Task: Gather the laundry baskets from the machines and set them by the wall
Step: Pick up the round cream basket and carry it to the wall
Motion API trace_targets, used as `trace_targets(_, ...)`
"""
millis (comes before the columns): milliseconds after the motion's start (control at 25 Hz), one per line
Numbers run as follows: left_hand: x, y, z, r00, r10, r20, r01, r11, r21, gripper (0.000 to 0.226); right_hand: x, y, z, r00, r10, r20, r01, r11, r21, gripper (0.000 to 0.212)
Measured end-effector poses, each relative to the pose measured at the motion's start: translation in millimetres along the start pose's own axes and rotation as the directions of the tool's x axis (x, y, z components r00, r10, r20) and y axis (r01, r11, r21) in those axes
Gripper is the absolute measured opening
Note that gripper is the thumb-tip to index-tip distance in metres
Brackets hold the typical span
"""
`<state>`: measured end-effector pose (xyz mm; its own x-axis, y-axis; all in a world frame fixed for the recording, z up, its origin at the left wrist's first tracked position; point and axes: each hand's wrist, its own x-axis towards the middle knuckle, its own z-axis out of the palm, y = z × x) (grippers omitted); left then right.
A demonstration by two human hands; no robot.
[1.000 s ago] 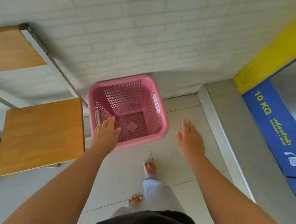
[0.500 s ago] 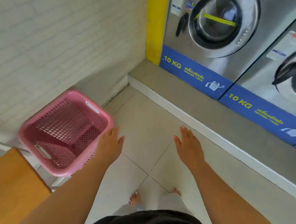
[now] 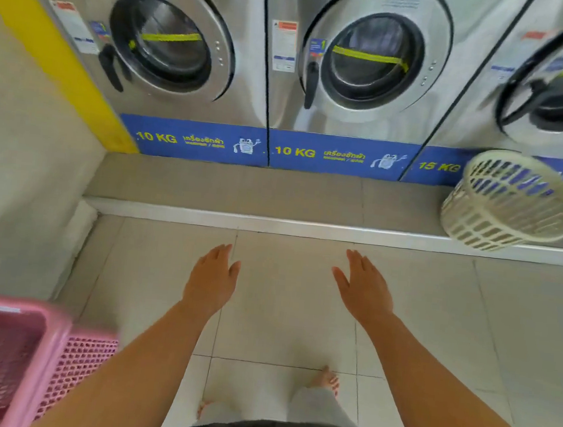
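Both hands are held out over the tiled floor point(image 3: 285, 299), palms down, fingers spread and holding nothing: the left hand point(image 3: 211, 282) and the right hand point(image 3: 364, 290) are well apart from each other and from either basket. A pink laundry basket point(image 3: 1, 358) with a mesh wall is seen at the lower left edge, beside the left forearm and near the pale wall point(image 3: 17, 188); it is blurred and partly cut off by the frame, so whether it touches the wall cannot be told. A white round laundry basket point(image 3: 511, 204) with slotted sides is set on the raised grey ledge point(image 3: 241, 188) at the right, tilted, in front of the machine marked 15 KG point(image 3: 553, 84). Two silver front-loading washers marked 10 KG are lined up behind the ledge, the left washer point(image 3: 173, 41) next to a yellow strip point(image 3: 49, 39) and the middle washer point(image 3: 367, 59) beside it; their round doors are shut. A white edge strip point(image 3: 306, 227) runs along the front of the ledge. Bare feet point(image 3: 326, 379) and grey trouser legs are seen at the bottom, on the tiles.
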<state>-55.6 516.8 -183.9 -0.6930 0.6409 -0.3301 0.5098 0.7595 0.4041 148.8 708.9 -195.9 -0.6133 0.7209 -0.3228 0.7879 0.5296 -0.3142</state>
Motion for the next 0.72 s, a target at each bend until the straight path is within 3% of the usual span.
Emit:
trace_targets(200,33.7,132.6,47.3,0.986,0.152,0.064,-0.155,0.987,0.036,0.052,1.4,123.2,-43.8,0.985,0.163,-0.060,-0.157,0.983,0.091,0.062)
trace_targets(720,146.1,373.2,163.5,0.911,0.334,0.242,-0.367,0.925,0.103,0.045,46.5,334.7,-108.2,0.857,0.507,-0.092,-0.460,0.834,0.304,0.058)
